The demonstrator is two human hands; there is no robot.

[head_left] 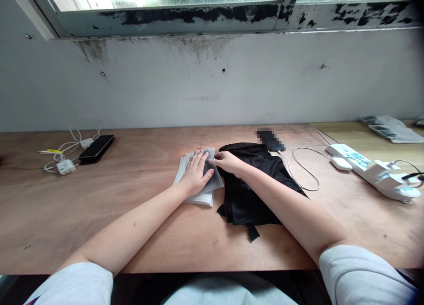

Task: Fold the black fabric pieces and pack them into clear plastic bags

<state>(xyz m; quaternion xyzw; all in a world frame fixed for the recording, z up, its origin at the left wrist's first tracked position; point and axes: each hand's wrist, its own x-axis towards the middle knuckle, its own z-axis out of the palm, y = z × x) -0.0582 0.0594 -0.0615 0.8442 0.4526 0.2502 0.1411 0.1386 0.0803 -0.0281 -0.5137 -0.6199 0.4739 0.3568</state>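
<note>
A small stack of whitish translucent pouches (pixel 203 198) lies on the wooden desk in front of me. My left hand (pixel 196 175) rests flat on the uppermost pouch (pixel 216 180), fingers spread. At that pouch's right edge, my right hand (pixel 228 163) has its thumb and fingers closed together. Its fingertips are partly hidden, but they seem to pinch the pouch's edge, where something dark shows. Just right of the stack lies a folded black cloth (pixel 245 203), with my right forearm crossing over it.
At the left lie a black phone-like slab (pixel 96 149) and white cables with a charger (pixel 66 166). Behind the cloth is a blurred dark phone (pixel 273 141) on a white cable. A white power strip (pixel 361 163) stands right, with a grey pouch (pixel 394 128) beyond.
</note>
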